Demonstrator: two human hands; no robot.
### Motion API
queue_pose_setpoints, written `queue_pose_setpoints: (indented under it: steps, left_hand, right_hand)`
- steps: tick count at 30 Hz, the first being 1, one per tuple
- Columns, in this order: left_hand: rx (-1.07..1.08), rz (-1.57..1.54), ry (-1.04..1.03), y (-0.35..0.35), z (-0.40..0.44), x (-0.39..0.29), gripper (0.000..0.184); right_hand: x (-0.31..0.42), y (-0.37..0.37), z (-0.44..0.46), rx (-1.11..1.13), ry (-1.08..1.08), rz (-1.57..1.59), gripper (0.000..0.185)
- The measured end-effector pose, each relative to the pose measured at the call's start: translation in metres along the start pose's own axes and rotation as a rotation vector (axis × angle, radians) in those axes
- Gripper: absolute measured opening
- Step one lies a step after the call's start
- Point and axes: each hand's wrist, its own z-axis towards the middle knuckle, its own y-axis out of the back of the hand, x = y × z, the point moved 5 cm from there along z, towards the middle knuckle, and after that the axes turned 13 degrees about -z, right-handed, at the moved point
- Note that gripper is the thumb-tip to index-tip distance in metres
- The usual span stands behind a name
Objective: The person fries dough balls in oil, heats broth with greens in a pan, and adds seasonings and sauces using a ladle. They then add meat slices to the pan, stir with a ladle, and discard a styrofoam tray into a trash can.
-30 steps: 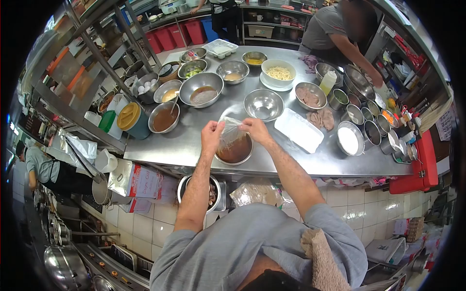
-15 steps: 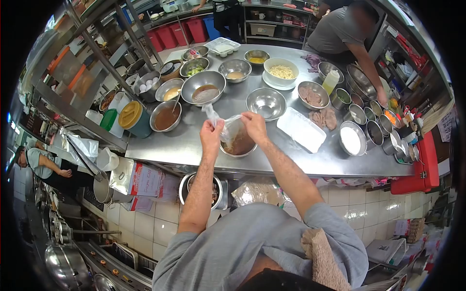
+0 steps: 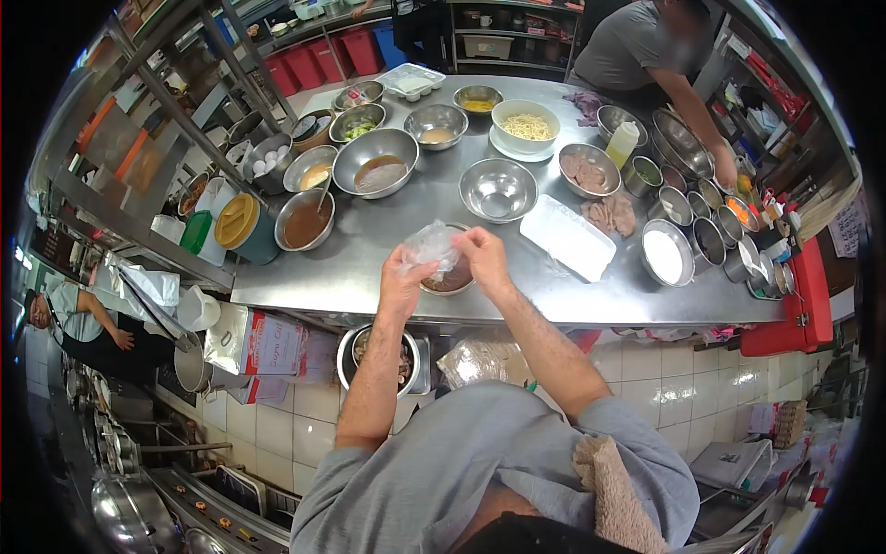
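Note:
Crumpled clear plastic (image 3: 431,247) is held between my two hands, above a steel bowl of brown sauce (image 3: 448,284) near the table's front edge. My left hand (image 3: 403,276) grips its left side, fingers closed. On the right side, my right hand (image 3: 483,257) pinches it between thumb and fingers. The plastic and hands hide much of the bowl. An empty steel bowl (image 3: 498,191) stands just behind, and a white foam tray (image 3: 567,238) lies to the right of my right hand.
Bowls with brown sauce (image 3: 305,221), noodles (image 3: 527,127) and meat (image 3: 589,171) stand on the steel table (image 3: 369,277). A co-worker (image 3: 637,55) reaches over containers at the back right. A red cooler (image 3: 796,305) is at the right end. Another person (image 3: 92,319) stands left.
The plastic has been gathered into a crumpled bunch, and my hands are closer together. At the left, the other person has turned. The camera view has shifted slightly.

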Motion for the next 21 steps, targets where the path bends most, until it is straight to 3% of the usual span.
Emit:
queue_pose_setpoints:
  steps: [4,6,7,9,10,11,13,17,19,21]
  left_hand:
    - [0.157,-0.239,0.049,0.007,-0.014,0.002,0.026]
    - [-0.01,-0.552,0.215,0.001,-0.022,0.004,0.036]
    - [-0.014,-0.552,0.216,0.008,-0.018,0.006,0.036]
    - [0.185,-0.545,0.467,0.008,-0.006,0.014,0.055]
    - [-0.011,-0.238,0.467,0.014,-0.002,0.024,0.054]
    - [-0.012,-0.239,0.463,0.007,-0.003,0.03,0.054]
    - [0.052,0.515,0.232,-0.014,-0.003,0.022,0.052]
    - [0.052,0.677,0.291,0.009,0.009,0.027,0.035]
    - [0.023,0.838,0.261,0.045,0.023,0.023,0.028]
    - [-0.182,0.863,0.255,0.078,0.035,0.015,0.026]
  right_hand:
    - [-0.02,0.023,0.008,-0.152,-0.178,0.199,0.015]
    - [-0.019,0.024,0.005,-0.142,-0.27,0.29,0.013]
    - [-0.019,0.021,0.001,-0.127,-0.363,0.38,0.01]
    - [-0.022,0.015,0.002,-0.075,-0.374,0.41,0.009]
    - [-0.023,0.011,0.004,-0.025,-0.377,0.44,0.008]
    - [-0.025,0.008,0.008,-0.022,-0.375,0.438,0.008]
    - [-0.032,0.005,0.015,-0.032,-0.337,0.41,0.009]
    - [-0.032,0.014,0.025,-0.076,-0.373,0.459,0.012]
    - [-0.035,0.024,0.029,0.05,-0.464,0.474,0.015]
    - [-0.021,0.031,0.021,0.137,-0.45,0.535,0.016]
